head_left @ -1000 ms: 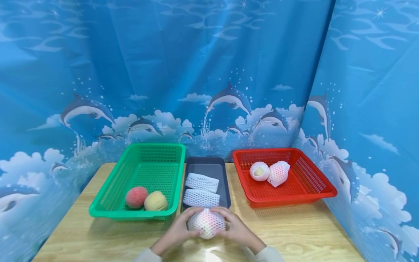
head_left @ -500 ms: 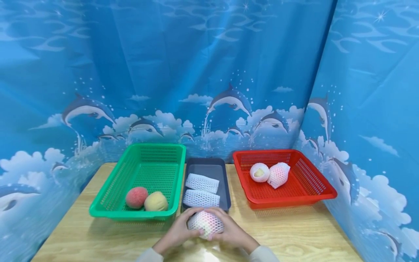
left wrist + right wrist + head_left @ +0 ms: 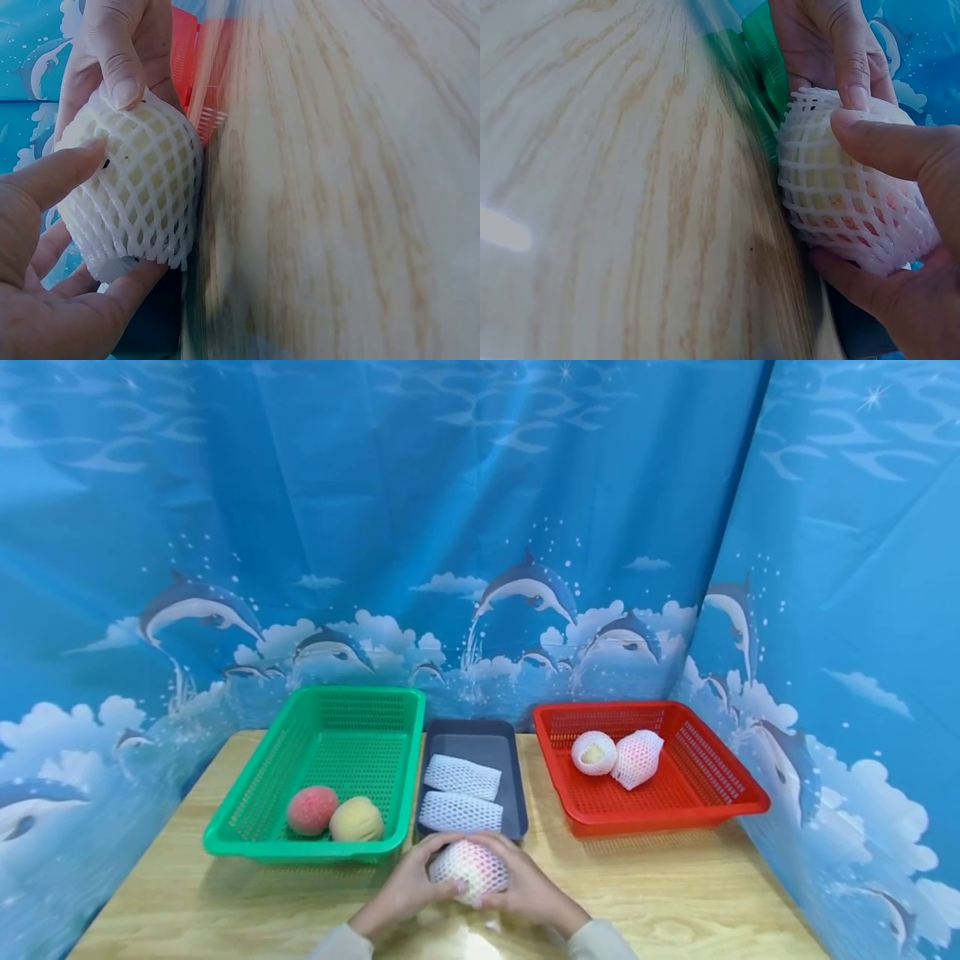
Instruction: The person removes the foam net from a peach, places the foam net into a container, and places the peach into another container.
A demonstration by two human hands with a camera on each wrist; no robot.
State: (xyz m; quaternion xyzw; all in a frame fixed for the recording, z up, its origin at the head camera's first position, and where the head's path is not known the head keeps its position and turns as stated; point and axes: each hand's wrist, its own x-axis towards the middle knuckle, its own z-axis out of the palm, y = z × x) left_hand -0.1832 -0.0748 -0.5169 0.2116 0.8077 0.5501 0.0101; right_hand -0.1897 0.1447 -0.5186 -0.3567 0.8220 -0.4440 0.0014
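Note:
Between both hands, at the front of the table, is a peach (image 3: 469, 870) inside a white foam net sleeve (image 3: 142, 180). The left hand (image 3: 414, 883) grips it from the left, thumb on the near side and fingers curled round the far side. From the right, the right hand (image 3: 531, 887) holds it the same way. In the right wrist view, pale yellow and pinkish red peach skin shows through the mesh (image 3: 840, 187), and the two thumbs lie close together on it. The hands hide part of the wrapped peach in the head view.
A green basket (image 3: 225, 839) at left holds a red peach (image 3: 312, 811) and a yellow peach (image 3: 357, 820). Behind the hands, a dark grey tray (image 3: 472, 743) bears two foam net sleeves (image 3: 462, 778). At right, a red basket (image 3: 705, 793) contains two net-wrapped fruits (image 3: 637, 759).
The right hand has shifted slightly left round the wrapped peach, and the peach has turned a little between the hands. Baskets and tray are as before.

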